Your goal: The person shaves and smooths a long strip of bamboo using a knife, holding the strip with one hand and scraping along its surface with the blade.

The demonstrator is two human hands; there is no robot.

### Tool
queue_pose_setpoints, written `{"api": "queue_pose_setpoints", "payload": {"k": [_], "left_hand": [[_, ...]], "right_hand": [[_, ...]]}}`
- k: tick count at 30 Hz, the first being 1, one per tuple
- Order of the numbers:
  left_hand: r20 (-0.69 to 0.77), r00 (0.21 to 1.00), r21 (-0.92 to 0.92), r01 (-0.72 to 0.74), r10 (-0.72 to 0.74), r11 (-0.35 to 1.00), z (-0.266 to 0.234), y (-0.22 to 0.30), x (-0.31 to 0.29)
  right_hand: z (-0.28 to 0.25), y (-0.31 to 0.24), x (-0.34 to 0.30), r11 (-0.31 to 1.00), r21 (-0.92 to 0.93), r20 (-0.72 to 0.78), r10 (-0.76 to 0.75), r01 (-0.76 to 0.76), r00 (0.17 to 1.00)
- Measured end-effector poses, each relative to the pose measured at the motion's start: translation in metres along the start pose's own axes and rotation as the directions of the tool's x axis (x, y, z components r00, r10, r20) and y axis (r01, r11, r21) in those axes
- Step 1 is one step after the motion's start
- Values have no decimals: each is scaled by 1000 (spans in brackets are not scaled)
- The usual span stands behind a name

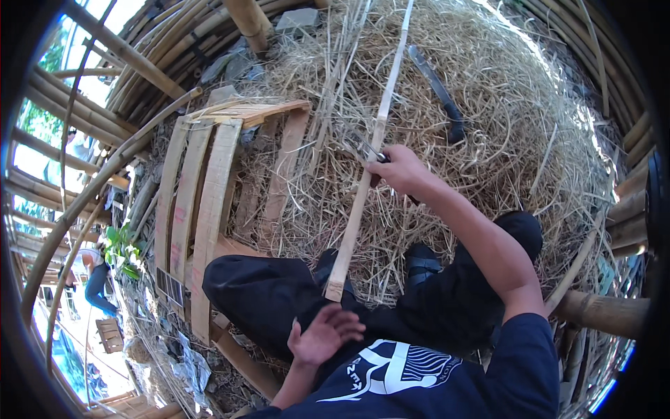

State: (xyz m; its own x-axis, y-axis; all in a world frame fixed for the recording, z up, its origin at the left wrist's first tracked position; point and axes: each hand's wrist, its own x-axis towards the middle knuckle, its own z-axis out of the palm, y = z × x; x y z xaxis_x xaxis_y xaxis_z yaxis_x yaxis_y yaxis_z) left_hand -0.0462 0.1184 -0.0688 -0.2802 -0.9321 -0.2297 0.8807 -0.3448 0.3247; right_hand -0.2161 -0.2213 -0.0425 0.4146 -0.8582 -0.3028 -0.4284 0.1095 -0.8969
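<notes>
The right hand (399, 170) is stretched out ahead of the body, fist closed round the dark handle of a small knife (368, 153). The blade sticks out to the left of the knuckles and lies against a long pale bamboo strip (363, 192), so hand and strip meet just at the fingers' left side.

The strip runs away from the hand both ways. Its far part rises past the knuckles toward the top of the view, across the straw pile (502, 133). Its near part slopes down and slightly left from the hand and ends between the person's knees, at the dark trousers (258, 293).

The left hand (322, 334) is low, close to the chest, fingers spread and loosely curled, palm showing, gripping nothing. The strip's near end sits just above and a little right of its fingertips, near but apart from them.

Beyond the right hand, up and to the right, a big knife (440, 87) with a dark handle lies on the straw, well apart from the fingers. To the left of both hands, curved bamboo slats (209, 202) lie side by side on the ground. A thick bamboo pole (600, 313) lies off the right elbow. Bamboo poles (84, 112) of a frame curve round on the far left.
</notes>
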Motion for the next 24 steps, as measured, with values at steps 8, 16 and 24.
{"api": "queue_pose_setpoints", "payload": {"k": [8, 16, 24], "left_hand": [[277, 959, 563, -116, -55, 818, 41, 68, 33], [-12, 900, 1000, 3, 435, 23, 138, 88, 124], [-60, 899, 998, 58, 434, 18, 124, 88, 157]], "right_hand": [[-19, -9, -4, 998, 25, -59, 55, -54, 997], [-39, -22, -14, 996, -84, -198, -14, -2, 980], [-53, -35, -17, 990, -132, -234, 9, -41, 972]]}}
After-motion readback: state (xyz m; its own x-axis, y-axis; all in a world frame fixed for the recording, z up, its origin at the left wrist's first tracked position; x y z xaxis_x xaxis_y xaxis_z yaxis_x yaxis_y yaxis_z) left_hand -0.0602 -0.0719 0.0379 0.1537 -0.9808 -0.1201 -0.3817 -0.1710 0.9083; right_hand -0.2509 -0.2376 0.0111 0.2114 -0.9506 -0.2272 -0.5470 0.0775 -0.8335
